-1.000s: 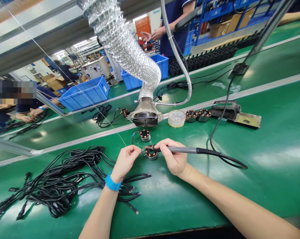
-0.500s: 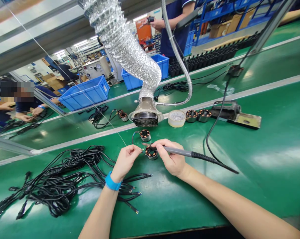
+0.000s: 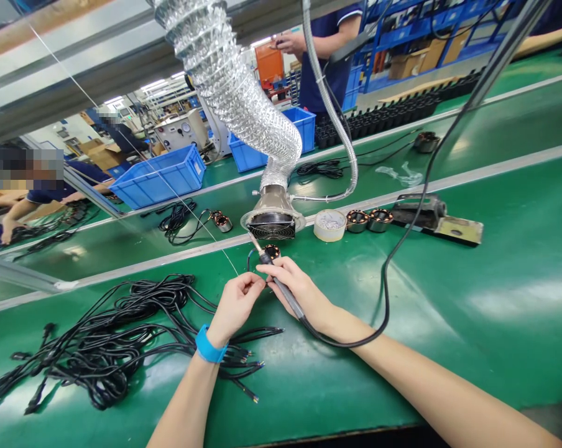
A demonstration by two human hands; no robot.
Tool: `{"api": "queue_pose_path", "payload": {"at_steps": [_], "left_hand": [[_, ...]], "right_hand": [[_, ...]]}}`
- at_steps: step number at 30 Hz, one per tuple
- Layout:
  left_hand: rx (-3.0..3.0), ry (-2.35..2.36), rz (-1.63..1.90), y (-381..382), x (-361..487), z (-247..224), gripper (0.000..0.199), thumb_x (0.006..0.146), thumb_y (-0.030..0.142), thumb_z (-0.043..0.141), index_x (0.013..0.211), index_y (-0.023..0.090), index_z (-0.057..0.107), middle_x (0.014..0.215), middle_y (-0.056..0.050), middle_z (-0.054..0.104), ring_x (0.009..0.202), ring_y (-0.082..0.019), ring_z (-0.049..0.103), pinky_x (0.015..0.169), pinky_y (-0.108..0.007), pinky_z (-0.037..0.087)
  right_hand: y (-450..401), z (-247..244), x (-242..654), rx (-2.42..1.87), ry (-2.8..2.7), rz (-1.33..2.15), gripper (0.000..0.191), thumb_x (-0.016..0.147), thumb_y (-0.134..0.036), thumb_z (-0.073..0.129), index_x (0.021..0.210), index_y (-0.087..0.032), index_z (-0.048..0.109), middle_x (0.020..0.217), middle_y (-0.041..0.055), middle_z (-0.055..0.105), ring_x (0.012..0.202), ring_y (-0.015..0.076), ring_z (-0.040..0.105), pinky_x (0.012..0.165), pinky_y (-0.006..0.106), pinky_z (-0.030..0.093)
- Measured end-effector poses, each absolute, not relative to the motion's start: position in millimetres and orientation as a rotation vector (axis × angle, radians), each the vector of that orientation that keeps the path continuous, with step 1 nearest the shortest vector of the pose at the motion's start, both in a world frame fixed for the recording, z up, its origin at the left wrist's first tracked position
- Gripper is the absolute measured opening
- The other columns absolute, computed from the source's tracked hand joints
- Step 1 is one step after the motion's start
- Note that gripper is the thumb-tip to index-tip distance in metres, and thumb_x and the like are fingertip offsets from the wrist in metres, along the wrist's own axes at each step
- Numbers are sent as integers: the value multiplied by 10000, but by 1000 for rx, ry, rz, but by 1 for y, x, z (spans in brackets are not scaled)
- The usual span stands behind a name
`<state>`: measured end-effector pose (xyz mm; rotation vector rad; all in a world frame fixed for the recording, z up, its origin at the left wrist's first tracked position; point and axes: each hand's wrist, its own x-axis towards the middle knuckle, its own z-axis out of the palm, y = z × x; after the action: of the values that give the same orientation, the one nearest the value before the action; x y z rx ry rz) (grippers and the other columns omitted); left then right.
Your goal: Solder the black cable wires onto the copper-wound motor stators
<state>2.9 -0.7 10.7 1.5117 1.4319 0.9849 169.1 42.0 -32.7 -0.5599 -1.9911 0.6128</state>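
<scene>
My right hand (image 3: 302, 292) is closed around a soldering iron (image 3: 288, 295), whose tip points up and away to the left, below the fan. My left hand (image 3: 239, 302), with a blue wristband, pinches a thin strand of solder wire (image 3: 183, 204) that runs down from the upper left. The fingertips of both hands almost meet. Just beyond them stands a motor stator (image 3: 272, 251) with copper windings, partly covered by the iron. Another stator, beneath my right hand, is hidden. Left of my left hand lies a heap of black cables (image 3: 117, 342) with bare coloured ends.
A fan hood (image 3: 272, 218) on a silver duct hangs ahead. A tape roll (image 3: 330, 224), two stators (image 3: 368, 220) and an iron stand (image 3: 437, 221) sit to the right. Blue bins (image 3: 162, 177) stand further back. Other people work at left and beyond the bench.
My right hand has swung the iron from pointing left at the stator to pointing up and away, and moved left over that stator. The iron's cord has shifted. My left hand stays nearly still.
</scene>
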Motion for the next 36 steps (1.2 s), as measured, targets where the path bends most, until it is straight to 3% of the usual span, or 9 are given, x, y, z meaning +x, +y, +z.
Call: {"api": "queue_pose_path", "payload": {"at_steps": [7,17,26,36], "left_hand": [[1643,1434,865,0,-6,11,243,890,367,586,853,138,659,806,-39,646,712,-148,527,644,-253,387],[1446,1383,790,0,-7,14,318,873,452,585,789,146,596,621,35,476,531,-90,383,498,-223,285],[1338,1415,860,5,-12,5,322,834,442,643,787,123,629,653,25,515,530,-74,348,493,-222,225],[1291,1405,835,7,-12,6,351,806,464,666,755,121,618,654,26,511,525,-70,336,499,-225,208]], "right_hand": [[37,-31,170,-579,-2019,565,521,895,-40,482,1351,-292,497,1068,46,538,963,164,594,847,291,533],[30,-28,169,-614,-1950,497,424,901,-79,464,1275,-264,536,1006,51,543,854,149,610,791,272,542],[28,-30,175,-639,-1950,641,478,846,-60,522,1284,-251,512,1095,69,523,799,131,625,784,292,552],[35,-32,172,-709,-1840,676,402,870,-98,515,1240,-254,534,1027,44,515,796,132,610,770,285,538]]}}
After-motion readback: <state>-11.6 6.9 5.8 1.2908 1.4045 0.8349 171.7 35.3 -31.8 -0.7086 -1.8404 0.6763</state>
